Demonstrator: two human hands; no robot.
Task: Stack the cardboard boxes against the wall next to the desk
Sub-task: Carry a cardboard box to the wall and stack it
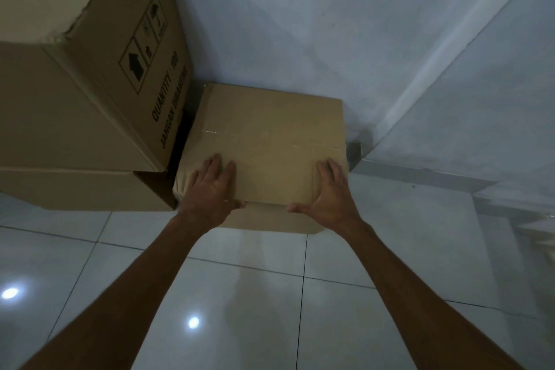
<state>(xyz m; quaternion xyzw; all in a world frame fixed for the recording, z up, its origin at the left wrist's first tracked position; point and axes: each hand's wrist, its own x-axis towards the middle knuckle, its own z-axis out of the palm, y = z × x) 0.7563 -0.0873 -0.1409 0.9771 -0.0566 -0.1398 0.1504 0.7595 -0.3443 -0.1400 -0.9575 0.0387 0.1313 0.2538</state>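
A small taped cardboard box (pixel 270 129) stands on the tiled floor in the corner, its far side against the white wall. My left hand (pixel 210 189) lies flat on the box's near left top, fingers straight, thumb at the front edge. My right hand (pixel 326 192) lies flat on the near right top in the same way. To the left, a large printed cardboard box (pixel 90 93) sits on top of another box (pixel 84 189), close beside the small one.
Two white walls (pixel 330 24) meet in the corner behind the small box. Glossy white floor tiles (pixel 240 294) spread out toward me, reflecting lights. Something pale shows at the right edge (pixel 537 234).
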